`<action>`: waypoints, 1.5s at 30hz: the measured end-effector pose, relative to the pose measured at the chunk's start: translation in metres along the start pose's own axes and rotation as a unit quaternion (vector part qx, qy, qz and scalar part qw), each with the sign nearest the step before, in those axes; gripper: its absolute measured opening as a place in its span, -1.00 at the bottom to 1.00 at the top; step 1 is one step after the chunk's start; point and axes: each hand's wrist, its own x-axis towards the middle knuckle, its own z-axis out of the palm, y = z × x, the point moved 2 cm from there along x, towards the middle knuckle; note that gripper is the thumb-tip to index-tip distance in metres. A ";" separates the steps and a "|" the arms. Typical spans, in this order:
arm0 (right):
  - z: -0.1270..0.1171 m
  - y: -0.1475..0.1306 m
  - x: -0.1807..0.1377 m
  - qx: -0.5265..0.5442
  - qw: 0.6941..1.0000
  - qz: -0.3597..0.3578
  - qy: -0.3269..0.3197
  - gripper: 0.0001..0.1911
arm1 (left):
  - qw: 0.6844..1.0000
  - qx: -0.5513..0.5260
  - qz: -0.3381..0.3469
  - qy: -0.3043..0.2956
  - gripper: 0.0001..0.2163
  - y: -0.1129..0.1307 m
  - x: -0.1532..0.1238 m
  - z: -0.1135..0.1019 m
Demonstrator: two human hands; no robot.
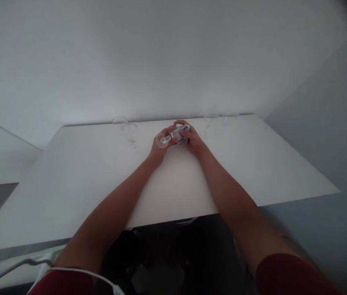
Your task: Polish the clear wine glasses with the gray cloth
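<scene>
Over the middle of the white table, both my hands are closed around one stemmed glass (162, 140), tilted with its round foot toward the left. My left hand (160, 148) grips it near the stem and lower bowl. A grey-white cloth (183, 140) is bunched about the bowl, and my right hand (194, 140) presses it there with bent fingers. Most of the bowl is hidden by cloth and fingers. Clear stemmed glasses (130, 133) stand to the left of my hands, and other clear glasses (212, 123) stand to the right, their outlines faint.
The white table (69, 184) meets a pale wall (173, 61) at its back edge, close behind the glasses. A white cable (100, 277) and a grey cable (14, 266) run at the lower left. Below the front edge it is dark.
</scene>
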 end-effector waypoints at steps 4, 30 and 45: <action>0.000 -0.003 -0.001 0.003 1.000 -0.002 -0.011 -0.56 | 0.999 0.026 0.039 -0.017 -0.44 -0.004 0.002 -0.002; 0.006 -0.001 -0.001 -0.123 0.990 -0.061 0.043 -0.50 | 0.995 -0.036 -0.026 0.091 -0.52 0.000 -0.003 -0.004; 0.010 0.002 0.001 -0.086 0.996 -0.021 0.030 -0.43 | 0.993 -0.024 -0.040 0.106 -0.47 0.003 -0.005 -0.009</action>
